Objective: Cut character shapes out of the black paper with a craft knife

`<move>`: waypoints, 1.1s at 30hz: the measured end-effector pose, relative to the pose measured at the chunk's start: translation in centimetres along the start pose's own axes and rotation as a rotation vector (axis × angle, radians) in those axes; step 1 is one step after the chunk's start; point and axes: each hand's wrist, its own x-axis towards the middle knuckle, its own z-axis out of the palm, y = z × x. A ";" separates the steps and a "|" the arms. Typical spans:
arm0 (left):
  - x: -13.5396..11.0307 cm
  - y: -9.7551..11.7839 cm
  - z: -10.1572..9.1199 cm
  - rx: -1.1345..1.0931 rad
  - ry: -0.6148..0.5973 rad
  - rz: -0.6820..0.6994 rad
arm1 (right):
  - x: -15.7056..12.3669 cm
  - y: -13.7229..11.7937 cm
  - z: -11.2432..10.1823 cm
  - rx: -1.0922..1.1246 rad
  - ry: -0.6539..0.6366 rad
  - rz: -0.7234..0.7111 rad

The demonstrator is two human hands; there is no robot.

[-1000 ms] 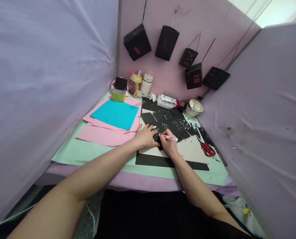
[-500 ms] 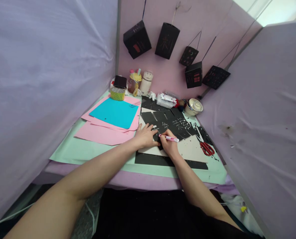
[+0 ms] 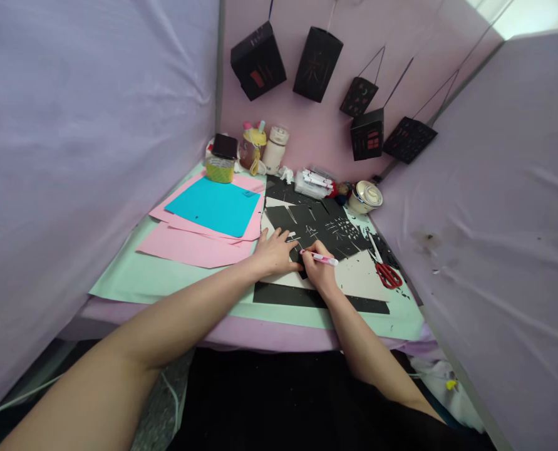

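My right hand grips a pink and white craft knife, its tip resting on a black paper sheet with several cut-out marks. My left hand lies flat with fingers spread, pressing down the left edge of that black sheet. A white sheet and a black strip lie under the work, near the table's front edge.
Pink sheets and a cyan sheet lie at the left. Red scissors rest at the right. Bottles, a markers box and a tape roll stand at the back. Black paper lanterns hang on the wall.
The hands stay in place on the black sheet; the knife tip has shifted only slightly. The view has tilted down a little.
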 end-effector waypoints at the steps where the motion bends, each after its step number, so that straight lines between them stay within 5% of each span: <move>1: 0.0 0.0 0.0 0.001 0.000 0.000 | 0.0 0.0 0.0 0.000 0.000 0.002; 33: 0.1 0.1 0.2 0.009 0.006 0.002 | -0.9 -1.4 0.1 0.002 0.033 0.080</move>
